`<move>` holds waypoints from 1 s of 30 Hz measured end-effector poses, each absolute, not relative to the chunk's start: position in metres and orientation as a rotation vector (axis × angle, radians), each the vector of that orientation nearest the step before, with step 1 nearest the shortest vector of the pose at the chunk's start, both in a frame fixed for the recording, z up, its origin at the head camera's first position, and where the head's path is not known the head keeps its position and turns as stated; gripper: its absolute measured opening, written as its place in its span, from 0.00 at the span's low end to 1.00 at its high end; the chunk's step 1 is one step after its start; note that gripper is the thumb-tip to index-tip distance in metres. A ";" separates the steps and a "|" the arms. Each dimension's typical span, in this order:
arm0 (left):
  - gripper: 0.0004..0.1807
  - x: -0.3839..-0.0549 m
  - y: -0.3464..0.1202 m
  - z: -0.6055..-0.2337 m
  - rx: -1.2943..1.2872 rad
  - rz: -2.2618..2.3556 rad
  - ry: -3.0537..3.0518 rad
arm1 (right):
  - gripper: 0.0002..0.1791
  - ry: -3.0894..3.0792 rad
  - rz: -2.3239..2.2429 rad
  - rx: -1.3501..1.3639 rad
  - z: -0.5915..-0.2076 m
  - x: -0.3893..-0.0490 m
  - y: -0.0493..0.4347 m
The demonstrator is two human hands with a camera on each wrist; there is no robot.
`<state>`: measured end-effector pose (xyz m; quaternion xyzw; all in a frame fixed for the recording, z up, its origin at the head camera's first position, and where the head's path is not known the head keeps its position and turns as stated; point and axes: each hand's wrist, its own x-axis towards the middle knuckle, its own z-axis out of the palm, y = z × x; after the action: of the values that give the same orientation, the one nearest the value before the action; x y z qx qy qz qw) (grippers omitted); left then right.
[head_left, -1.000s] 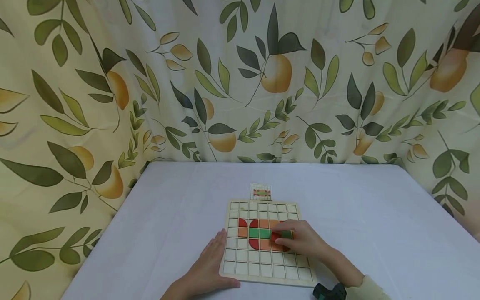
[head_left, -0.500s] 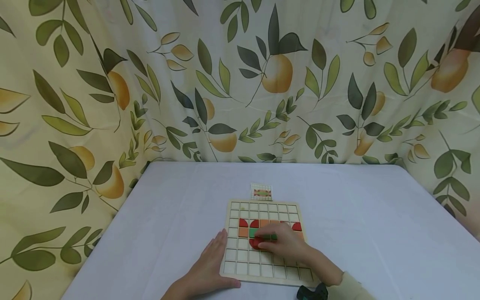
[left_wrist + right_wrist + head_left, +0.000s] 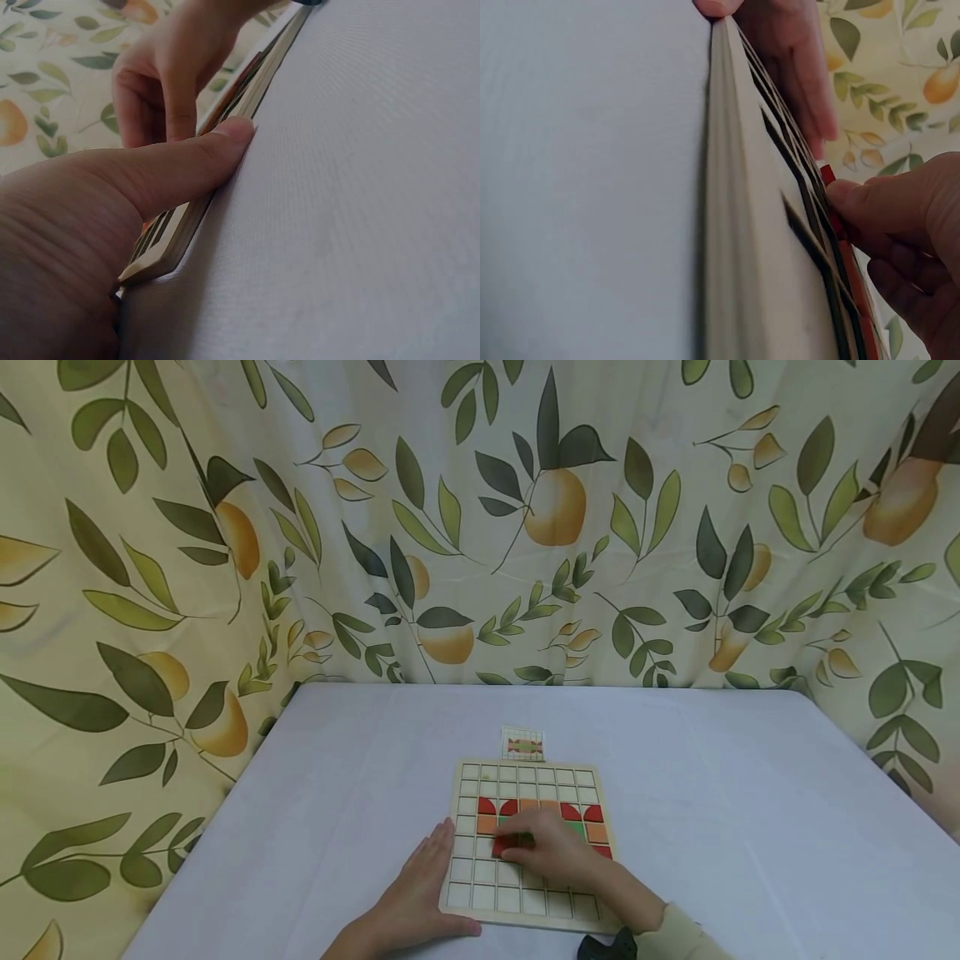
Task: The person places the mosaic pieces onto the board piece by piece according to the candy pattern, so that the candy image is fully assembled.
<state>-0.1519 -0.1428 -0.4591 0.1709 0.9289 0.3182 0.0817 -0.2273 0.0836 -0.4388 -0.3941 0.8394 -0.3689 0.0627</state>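
A wooden grid board [image 3: 484, 895] lies on the table with coloured tiles set in its middle rows. My right hand [image 3: 558, 847] pinches a small red tile [image 3: 498, 847] between thumb and fingertips, low over the left part of the pattern; the right wrist view shows the red tile [image 3: 827, 175] by the thumb tip. This hand covers several tiles in the middle. My left hand [image 3: 408, 889] rests along the board's left side with fingers straight. In the left wrist view, the left thumb [image 3: 195, 165] lies against the board's near edge.
Red quarter-round tiles [image 3: 593, 813], orange tiles [image 3: 597, 832] and a green tile [image 3: 577, 828] show around the right hand. A small pattern card [image 3: 523, 745] lies just beyond the board. White cloth [image 3: 360, 760] covers the table, and a leaf-printed curtain [image 3: 480, 635] hangs behind it.
My right hand has moved left across the board with the red tile, uncovering red, orange and green tiles on the right side. The left hand and the board have stayed put.
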 end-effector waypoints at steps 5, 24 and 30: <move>0.68 -0.151 -0.144 -0.460 0.521 0.957 2.778 | 0.14 2.556 -1.091 -1.232 -0.440 -0.226 0.081; 0.68 -0.152 -0.142 -0.459 0.487 0.955 2.764 | 0.11 2.486 -1.160 -1.229 -0.441 -0.231 0.071; 0.68 -0.152 -0.142 -0.460 0.506 0.949 2.772 | 0.12 2.488 -1.194 -1.171 -0.441 -0.230 0.071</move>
<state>-0.1522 -0.1422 -0.4600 0.1695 0.9290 0.3180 0.0843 -0.2297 0.0710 -0.4410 -0.3896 0.8278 -0.3971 0.0719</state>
